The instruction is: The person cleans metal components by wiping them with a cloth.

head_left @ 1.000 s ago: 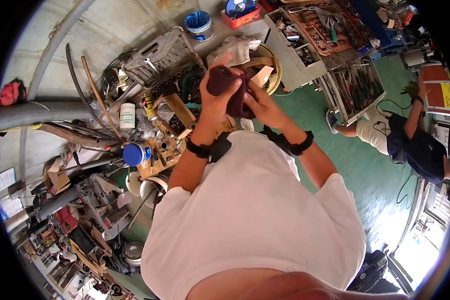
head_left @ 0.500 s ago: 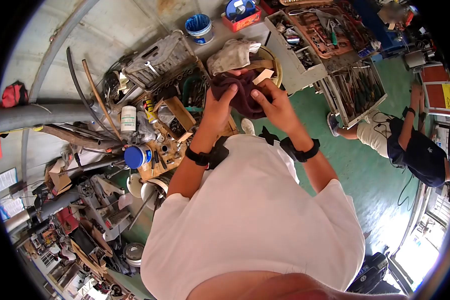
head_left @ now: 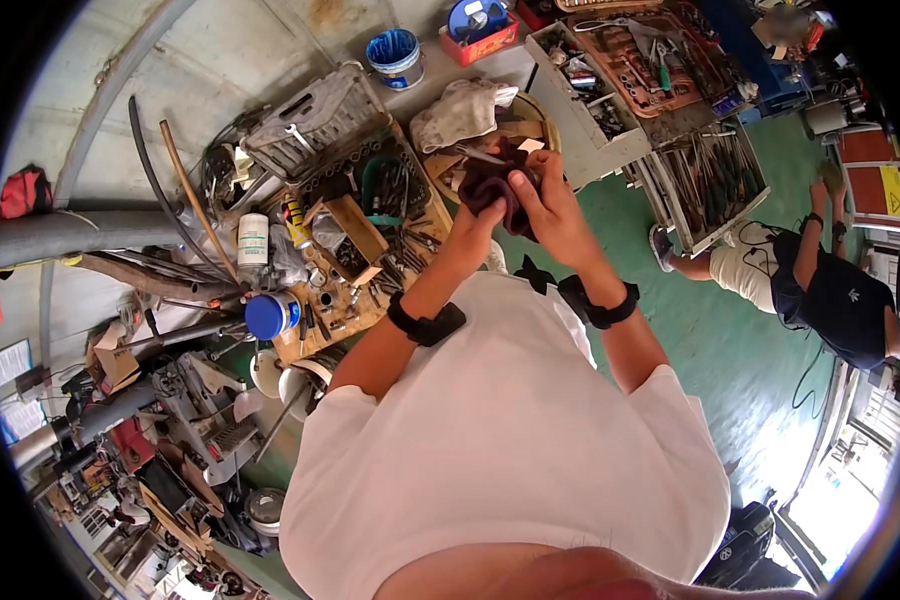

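Extending floor: green floor, showing at right behind the wearer and beneath an open drawer of long-handled tools.
Tabletop, wooden: tabletop to the left of the hands, crowded with small metal parts, a grey socket case and a blue-lidded tub.
Second person: person in a dark shirt, well apart at right, past the open drawer.
Round basin: yellow-rimmed basin, directly beyond the hands in view, with a pale rag at its left side; height of the hands above it cannot be told.
Maroon cloth: dark maroon cloth, bunched and folded, lying between the two hands and projecting past the left thumb.
Right hand: right hand gripping the cloth's right side, thumb pressed on top.
Left hand: left hand gripping the near left edge, thumb uppermost; the fingers beneath are largely hidden.
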The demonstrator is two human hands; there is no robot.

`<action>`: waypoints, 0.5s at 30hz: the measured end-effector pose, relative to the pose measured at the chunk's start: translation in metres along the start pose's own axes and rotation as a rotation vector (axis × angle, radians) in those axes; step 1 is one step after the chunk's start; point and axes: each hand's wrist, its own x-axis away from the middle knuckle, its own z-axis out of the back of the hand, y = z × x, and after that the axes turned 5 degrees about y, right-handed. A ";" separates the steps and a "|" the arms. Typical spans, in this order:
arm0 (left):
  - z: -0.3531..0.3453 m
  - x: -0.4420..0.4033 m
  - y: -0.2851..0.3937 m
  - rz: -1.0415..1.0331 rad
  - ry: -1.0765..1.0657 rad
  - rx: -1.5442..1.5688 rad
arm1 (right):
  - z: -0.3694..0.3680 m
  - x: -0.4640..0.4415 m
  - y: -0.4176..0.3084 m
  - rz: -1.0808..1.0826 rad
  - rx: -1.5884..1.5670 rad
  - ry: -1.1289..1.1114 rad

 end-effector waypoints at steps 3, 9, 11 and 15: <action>0.006 -0.006 0.018 0.040 -0.091 0.364 | 0.001 0.010 0.002 0.035 0.089 -0.006; 0.020 -0.006 0.048 0.187 0.048 0.241 | -0.002 0.020 0.001 0.200 0.100 -0.132; 0.027 -0.005 0.048 0.083 0.053 0.126 | 0.003 0.021 -0.006 0.181 0.239 -0.296; 0.019 0.007 0.062 -0.057 0.102 0.084 | 0.005 0.023 -0.011 0.124 0.234 -0.348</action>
